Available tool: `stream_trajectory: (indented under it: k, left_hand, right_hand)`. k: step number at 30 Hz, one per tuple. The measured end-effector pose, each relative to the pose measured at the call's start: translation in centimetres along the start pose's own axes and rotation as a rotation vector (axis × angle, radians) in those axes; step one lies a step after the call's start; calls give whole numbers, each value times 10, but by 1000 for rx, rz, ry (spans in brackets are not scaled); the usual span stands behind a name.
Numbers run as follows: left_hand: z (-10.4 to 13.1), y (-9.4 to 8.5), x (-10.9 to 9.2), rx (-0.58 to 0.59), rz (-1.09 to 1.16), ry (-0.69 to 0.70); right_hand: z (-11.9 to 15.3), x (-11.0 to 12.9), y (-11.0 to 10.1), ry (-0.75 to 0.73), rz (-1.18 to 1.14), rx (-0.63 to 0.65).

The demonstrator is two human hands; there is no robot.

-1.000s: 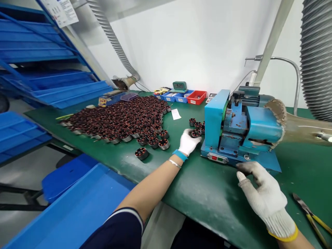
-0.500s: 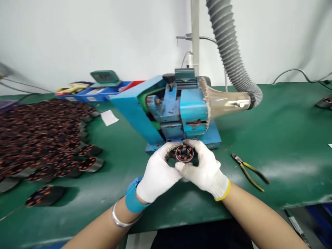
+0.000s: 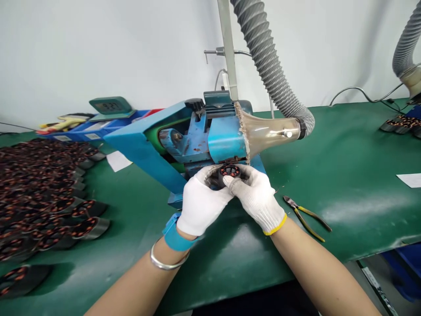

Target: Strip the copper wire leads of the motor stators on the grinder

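Between my gloved hands is a motor stator point(image 3: 230, 171), a dark ring with copper windings inside. My left hand point(image 3: 204, 199) grips its left side, and my right hand point(image 3: 255, 193) closes on the right with the thumb over the near rim. Both hands wear white knit gloves. The stator is up against the front of a blue belt-driven machine point(image 3: 226, 139), just below its housing; whether it touches the slot there I cannot tell. A clear funnel point(image 3: 269, 134) joins the machine's right side to a grey ribbed hose point(image 3: 263, 52).
Yellow-handled cutting pliers point(image 3: 307, 217) lie on the green table point(image 3: 358, 175) to the right. Many stators point(image 3: 42, 188) are packed at the left, one apart near the front. Behind them are blue bins point(image 3: 98, 131) and a digital clock point(image 3: 111, 106).
My hands have carried the stator forward, closer to the machine's front, and its opening is tipped more away. The camera view has shifted to the right.
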State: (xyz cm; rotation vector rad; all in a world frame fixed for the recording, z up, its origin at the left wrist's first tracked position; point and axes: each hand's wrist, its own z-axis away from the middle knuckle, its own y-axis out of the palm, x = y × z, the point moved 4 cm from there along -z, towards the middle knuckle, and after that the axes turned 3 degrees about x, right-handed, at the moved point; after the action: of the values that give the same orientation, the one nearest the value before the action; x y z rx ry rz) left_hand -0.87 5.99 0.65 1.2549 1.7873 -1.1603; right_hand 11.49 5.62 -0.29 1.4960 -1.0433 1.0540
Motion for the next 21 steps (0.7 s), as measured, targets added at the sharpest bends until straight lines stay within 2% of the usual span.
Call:
stream_trajectory:
  k: [5, 10, 17, 21]
  left_hand:
    - [3, -1, 9, 7, 6, 118]
    - [2, 0, 4, 21, 6, 80]
    - [5, 1, 1, 19, -28, 91]
    - [20, -3, 4, -17, -47, 165]
  right_hand:
    - [3, -6, 2, -3, -54, 15]
    - [3, -3, 2, -10, -53, -37]
    - [6, -3, 1, -27, -4, -30]
    - [18, 2, 0, -73, 171, 66]
